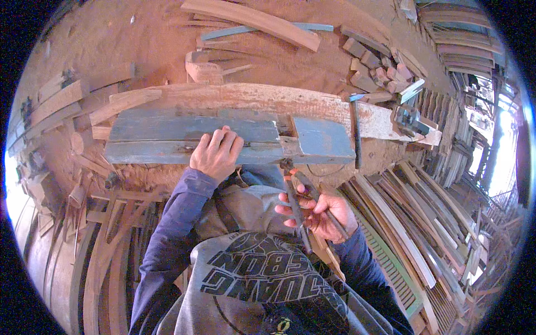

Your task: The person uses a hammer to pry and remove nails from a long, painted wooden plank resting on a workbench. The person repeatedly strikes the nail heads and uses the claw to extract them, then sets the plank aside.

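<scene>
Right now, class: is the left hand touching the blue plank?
Touching. The head view shows the left hand lying flat on the blue plank, fingers spread over its top face, with no gap between them.

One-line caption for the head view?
Left hand presses a blue plank; right hand grips pincers.

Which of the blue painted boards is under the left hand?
The long blue board on the left; the left hand rests on its near edge. The shorter blue board lies to its right, untouched.
</scene>
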`<action>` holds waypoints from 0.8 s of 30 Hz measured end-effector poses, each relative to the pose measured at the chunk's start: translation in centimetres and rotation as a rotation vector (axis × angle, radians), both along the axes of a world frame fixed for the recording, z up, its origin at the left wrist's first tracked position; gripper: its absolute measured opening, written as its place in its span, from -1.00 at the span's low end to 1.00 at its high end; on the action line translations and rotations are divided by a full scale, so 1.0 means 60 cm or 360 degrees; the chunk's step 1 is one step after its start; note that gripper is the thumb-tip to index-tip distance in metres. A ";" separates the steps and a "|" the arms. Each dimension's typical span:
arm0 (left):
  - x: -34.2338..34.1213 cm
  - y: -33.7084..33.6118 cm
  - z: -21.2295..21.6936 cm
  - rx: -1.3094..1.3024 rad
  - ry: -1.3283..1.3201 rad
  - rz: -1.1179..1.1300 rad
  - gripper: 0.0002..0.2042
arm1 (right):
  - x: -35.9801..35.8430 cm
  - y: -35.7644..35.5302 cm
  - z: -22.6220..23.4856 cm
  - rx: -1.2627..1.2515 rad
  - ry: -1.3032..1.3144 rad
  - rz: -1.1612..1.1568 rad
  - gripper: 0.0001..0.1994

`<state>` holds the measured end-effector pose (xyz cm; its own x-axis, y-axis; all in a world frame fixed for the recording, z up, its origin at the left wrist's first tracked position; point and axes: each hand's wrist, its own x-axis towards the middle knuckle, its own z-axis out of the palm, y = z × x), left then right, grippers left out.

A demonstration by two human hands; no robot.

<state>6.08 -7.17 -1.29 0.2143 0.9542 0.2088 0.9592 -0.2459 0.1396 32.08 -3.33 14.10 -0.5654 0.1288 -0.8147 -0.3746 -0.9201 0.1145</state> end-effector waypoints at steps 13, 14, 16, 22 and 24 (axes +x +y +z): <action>-0.001 0.005 0.005 0.0012 0.0047 0.0038 -0.97 | 0.031 0.065 -0.034 -0.0430 0.0279 -0.0346 -0.61; 0.000 0.005 0.004 0.0003 0.0086 0.0045 -0.96 | 0.031 0.067 -0.034 -0.0475 0.0280 -0.0380 -0.62; 0.001 0.005 0.003 0.0010 0.0045 0.0056 -0.96 | 0.031 0.071 -0.034 -0.0537 0.0277 -0.0430 -0.63; 0.005 0.005 -0.001 -0.0009 0.0025 0.0077 -0.96 | 0.027 0.081 -0.032 -0.0584 0.0208 -0.0427 -0.65; 0.006 0.004 -0.001 -0.0015 0.0029 0.0083 -0.96 | 0.025 0.085 -0.033 -0.0679 0.0220 -0.0477 -0.66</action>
<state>6.42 -6.94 -1.38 0.1676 0.9661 0.1963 0.9731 -0.1941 0.1243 33.56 1.76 12.13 -0.6602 -0.0255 -0.7506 -0.5685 -0.6361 0.5217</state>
